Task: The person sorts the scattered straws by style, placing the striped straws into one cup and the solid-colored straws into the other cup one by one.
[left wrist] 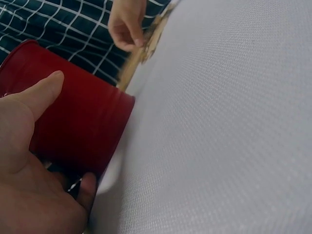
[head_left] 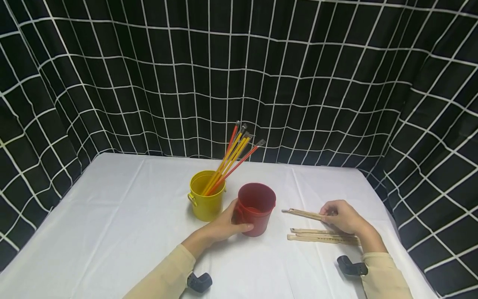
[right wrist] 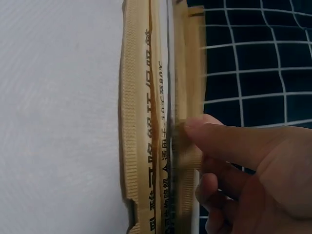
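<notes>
My left hand (head_left: pixel 225 223) grips a small red metal bucket (head_left: pixel 257 226) by its side, near the handle. In the left wrist view the thumb lies along the red wall (left wrist: pixel 83 112), with the other fingers partly hidden beyond it. At the right, my right hand (head_left: pixel 343 216) pinches a paper-wrapped straw (head_left: pixel 304 214) between thumb and fingers. Several more wrapped straws (head_left: pixel 317 238) lie side by side just nearer to me. Printed characters show on the wrappers (right wrist: pixel 146 107) in the right wrist view, where the thumb presses the outermost one.
Left of the red bucket stands a yellow bucket (head_left: pixel 207 207) holding several red and yellow sticks (head_left: pixel 231 160) in clear wrapping, leaning right. A white cloth (head_left: pixel 123 216) covers the table. Black grid-patterned curtain (head_left: pixel 224 74) hangs behind and at both sides.
</notes>
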`<move>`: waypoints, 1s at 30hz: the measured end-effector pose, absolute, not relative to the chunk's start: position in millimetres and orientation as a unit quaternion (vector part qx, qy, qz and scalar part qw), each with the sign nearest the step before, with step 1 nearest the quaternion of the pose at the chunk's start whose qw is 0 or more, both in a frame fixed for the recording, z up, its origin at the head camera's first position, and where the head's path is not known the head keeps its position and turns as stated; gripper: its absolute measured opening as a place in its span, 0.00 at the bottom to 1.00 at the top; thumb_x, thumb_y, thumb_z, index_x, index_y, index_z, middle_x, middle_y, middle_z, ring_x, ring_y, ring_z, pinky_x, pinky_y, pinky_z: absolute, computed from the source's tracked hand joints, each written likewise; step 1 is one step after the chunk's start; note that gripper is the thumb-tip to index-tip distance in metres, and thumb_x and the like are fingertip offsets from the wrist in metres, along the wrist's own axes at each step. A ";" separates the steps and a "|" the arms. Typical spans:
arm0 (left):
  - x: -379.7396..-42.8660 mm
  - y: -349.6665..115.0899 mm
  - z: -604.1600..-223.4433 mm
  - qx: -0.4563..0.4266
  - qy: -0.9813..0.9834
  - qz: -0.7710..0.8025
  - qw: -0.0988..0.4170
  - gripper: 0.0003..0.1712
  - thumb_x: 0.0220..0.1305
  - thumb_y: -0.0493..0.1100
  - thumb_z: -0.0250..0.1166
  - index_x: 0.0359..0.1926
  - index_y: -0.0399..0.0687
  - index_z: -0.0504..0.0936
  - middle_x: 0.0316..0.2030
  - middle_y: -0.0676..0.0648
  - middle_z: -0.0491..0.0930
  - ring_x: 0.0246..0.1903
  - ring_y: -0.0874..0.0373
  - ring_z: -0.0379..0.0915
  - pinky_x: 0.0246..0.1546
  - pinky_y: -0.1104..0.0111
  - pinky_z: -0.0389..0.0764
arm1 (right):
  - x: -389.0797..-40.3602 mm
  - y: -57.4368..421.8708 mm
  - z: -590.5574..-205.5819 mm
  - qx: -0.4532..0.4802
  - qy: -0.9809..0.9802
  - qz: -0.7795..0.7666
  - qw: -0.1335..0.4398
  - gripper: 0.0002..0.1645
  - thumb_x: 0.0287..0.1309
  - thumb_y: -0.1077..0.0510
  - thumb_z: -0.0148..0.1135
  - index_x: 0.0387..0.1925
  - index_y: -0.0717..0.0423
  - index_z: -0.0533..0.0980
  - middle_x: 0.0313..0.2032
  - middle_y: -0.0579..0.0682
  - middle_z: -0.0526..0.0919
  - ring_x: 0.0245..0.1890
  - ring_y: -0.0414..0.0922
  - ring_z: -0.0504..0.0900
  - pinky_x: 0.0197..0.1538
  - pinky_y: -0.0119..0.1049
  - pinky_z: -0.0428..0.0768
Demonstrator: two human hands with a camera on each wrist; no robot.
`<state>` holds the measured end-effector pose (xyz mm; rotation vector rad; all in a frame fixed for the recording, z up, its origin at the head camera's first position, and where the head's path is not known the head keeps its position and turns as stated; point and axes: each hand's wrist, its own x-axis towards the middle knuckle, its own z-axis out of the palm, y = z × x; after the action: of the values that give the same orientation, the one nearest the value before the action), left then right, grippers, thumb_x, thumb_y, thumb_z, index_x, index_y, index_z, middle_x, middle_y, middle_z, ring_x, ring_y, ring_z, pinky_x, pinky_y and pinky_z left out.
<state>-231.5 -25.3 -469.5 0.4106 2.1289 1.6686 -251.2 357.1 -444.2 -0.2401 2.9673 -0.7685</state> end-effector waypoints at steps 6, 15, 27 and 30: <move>-231.5 -24.5 -468.8 0.146 0.766 0.592 0.204 0.54 0.60 0.53 0.73 0.80 0.59 0.50 0.78 0.50 0.58 0.79 0.47 0.48 0.77 0.39 0.54 | -250.1 356.7 -441.7 -0.059 0.963 -0.261 0.037 0.07 0.60 0.59 0.66 0.38 0.59 0.83 0.34 0.52 0.85 0.34 0.47 0.79 0.40 0.43 0.82; -230.1 -23.3 -473.2 0.158 0.759 0.598 0.203 0.54 0.61 0.53 0.72 0.79 0.58 0.50 0.77 0.50 0.58 0.79 0.48 0.48 0.78 0.41 0.53 | -244.9 357.3 -446.3 -0.039 0.967 -0.246 0.051 0.08 0.59 0.60 0.65 0.38 0.59 0.84 0.35 0.54 0.87 0.38 0.50 0.83 0.49 0.57 0.83; -231.5 -29.6 -469.2 0.155 0.762 0.595 0.204 0.54 0.61 0.53 0.72 0.80 0.58 0.50 0.78 0.48 0.57 0.79 0.46 0.48 0.78 0.42 0.56 | -247.0 346.3 -435.1 -0.060 0.967 -0.247 0.021 0.10 0.61 0.61 0.63 0.42 0.61 0.84 0.33 0.51 0.85 0.34 0.45 0.80 0.41 0.46 0.84; -231.3 -28.4 -468.6 0.159 0.761 0.594 0.207 0.53 0.62 0.52 0.71 0.80 0.57 0.50 0.78 0.48 0.57 0.79 0.47 0.48 0.78 0.42 0.55 | -246.0 346.9 -431.3 -0.066 0.967 -0.245 0.013 0.13 0.63 0.61 0.62 0.45 0.63 0.84 0.33 0.52 0.85 0.31 0.44 0.76 0.34 0.37 0.78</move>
<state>-231.3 -28.4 -468.6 0.4417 2.1185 1.6543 -246.0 346.9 -431.3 -0.2061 3.0135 -0.7637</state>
